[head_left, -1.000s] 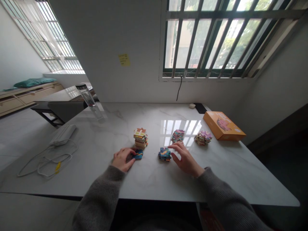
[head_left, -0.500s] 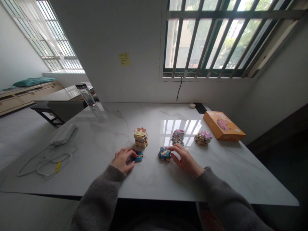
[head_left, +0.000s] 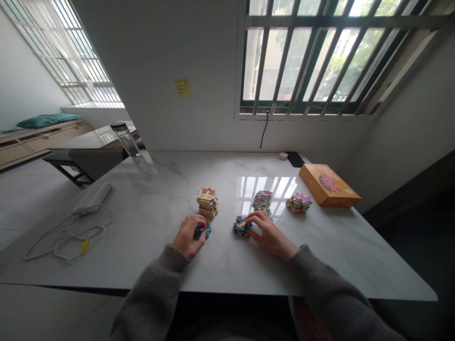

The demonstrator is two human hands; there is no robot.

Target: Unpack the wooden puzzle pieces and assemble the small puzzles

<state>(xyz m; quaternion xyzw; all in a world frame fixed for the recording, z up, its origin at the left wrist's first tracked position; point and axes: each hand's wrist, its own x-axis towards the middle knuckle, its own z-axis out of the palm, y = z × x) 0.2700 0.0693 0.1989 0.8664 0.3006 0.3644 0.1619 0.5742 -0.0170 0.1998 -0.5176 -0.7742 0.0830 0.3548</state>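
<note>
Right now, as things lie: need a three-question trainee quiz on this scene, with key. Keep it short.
1. Multiple choice: which thing is the left hand at?
A) the white cable
B) the small blue puzzle pile
C) the glass bottle

2. True or false: the right hand is on the orange box.

3. Count: besides the blue ones, how many stacks of puzzle pieces are on the table?

Key:
1. B.
2. False; it is at the taller blue stack.
3. Three: the tan-sided stack, the pink-and-teal stack and the pink-topped stack.
</note>
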